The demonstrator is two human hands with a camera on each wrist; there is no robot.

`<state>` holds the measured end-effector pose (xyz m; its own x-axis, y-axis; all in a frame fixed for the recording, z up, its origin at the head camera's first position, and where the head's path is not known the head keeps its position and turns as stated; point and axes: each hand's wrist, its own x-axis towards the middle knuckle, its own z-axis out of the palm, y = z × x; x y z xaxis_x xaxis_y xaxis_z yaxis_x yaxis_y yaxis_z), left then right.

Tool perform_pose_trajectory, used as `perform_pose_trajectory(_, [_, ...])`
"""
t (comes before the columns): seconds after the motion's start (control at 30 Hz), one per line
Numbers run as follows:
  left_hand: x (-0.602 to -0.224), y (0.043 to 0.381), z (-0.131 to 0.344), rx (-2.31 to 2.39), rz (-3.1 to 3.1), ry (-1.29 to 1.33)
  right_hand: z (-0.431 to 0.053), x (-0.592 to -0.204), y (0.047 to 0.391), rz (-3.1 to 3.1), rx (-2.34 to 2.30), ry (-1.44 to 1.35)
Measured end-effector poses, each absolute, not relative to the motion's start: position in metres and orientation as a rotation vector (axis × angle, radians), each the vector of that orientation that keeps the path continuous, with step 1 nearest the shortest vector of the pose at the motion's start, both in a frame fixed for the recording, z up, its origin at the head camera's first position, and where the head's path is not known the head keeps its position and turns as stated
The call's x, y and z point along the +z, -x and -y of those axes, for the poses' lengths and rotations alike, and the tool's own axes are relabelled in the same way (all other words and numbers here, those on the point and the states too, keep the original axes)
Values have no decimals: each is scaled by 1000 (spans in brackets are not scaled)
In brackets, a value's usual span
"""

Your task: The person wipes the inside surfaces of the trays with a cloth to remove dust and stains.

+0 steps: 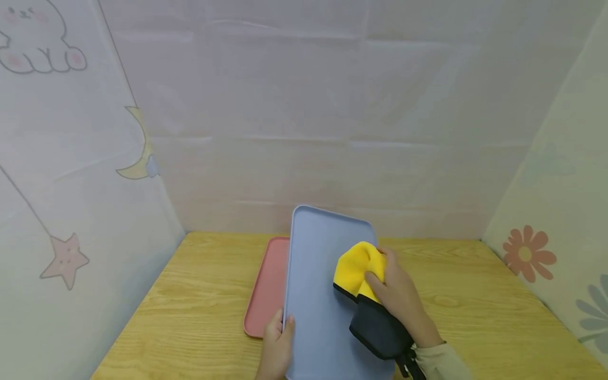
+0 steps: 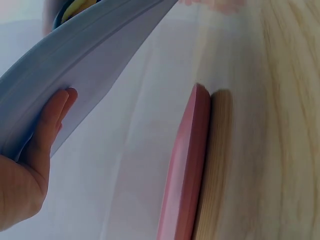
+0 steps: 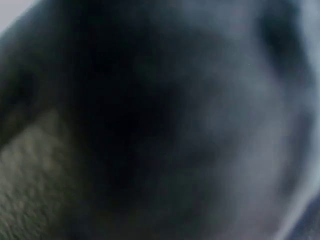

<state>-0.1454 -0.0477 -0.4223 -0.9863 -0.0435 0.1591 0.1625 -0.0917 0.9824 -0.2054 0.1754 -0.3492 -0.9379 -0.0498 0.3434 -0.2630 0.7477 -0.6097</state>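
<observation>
A light blue rectangular tray (image 1: pixel 318 285) is tilted up above the table. My left hand (image 1: pixel 277 345) grips its left edge, thumb on the front face and fingers (image 2: pixel 50 117) behind, as the left wrist view shows. My right hand (image 1: pixel 399 295) pinches a bunched cloth (image 1: pixel 356 266), yellow on one side and dark grey with black edging on the other, against the tray's face. The cloth's dark part hangs below the hand. The right wrist view is mostly filled by a dark blur, so the right fingers are hidden there.
A pink tray (image 1: pixel 268 287) lies on the wooden table (image 1: pixel 190 306), partly behind the blue tray. A wood-coloured strip (image 2: pixel 217 150) shows along its underside in the left wrist view. Pale printed sheets (image 1: pixel 304 105) stand behind and at both sides of the table.
</observation>
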Motion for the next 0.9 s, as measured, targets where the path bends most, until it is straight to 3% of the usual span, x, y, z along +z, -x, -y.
perform_pose_trajectory(0.9, [-420, 127, 31, -2140, 2063, 680, -149, -315, 215, 2542, 861, -282])
